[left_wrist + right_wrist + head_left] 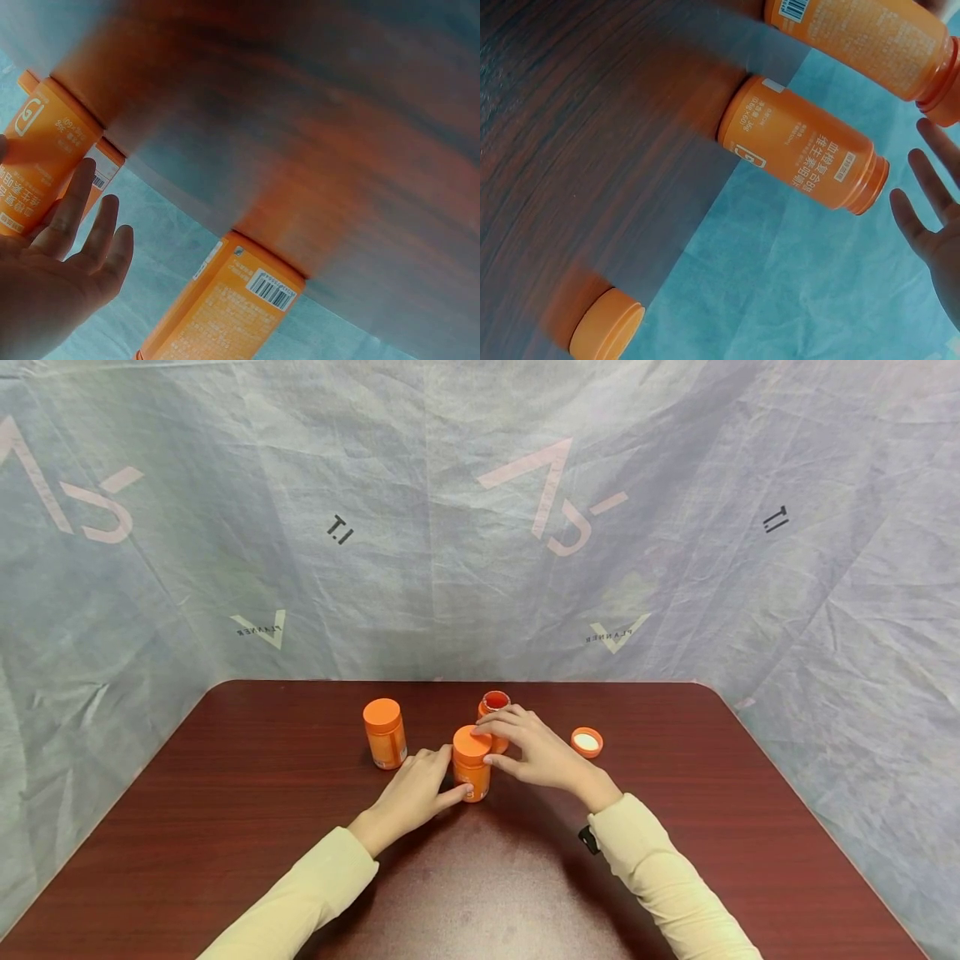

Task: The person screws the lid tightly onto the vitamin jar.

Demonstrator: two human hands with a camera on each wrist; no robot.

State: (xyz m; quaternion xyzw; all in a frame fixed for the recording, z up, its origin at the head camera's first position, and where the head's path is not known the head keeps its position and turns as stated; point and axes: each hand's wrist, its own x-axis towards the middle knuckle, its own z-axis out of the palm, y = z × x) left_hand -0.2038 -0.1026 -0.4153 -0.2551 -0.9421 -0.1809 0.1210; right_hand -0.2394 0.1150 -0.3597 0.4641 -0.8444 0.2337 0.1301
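Observation:
An orange capped bottle (472, 781) stands upright between both hands. My left hand (412, 793) holds its body, thumb across the front and fingers at its left side; the left wrist view shows the thumb at the edge, over the label of that bottle (52, 146). At the orange cap (470, 742), my right hand (536, 752) has its thumb at the side and a fingertip on top. Its other fingers spread loosely by the cap (939, 94) in the right wrist view. Just behind stands an uncapped orange bottle (495, 701), partly hidden by the right hand.
Another capped orange bottle (386, 739) stands to the left, beyond the left hand. A loose orange lid (587, 742) lies right of the right hand, its white inside facing up. The dark red table (247, 793) ends at a grey cloth backdrop (427, 527).

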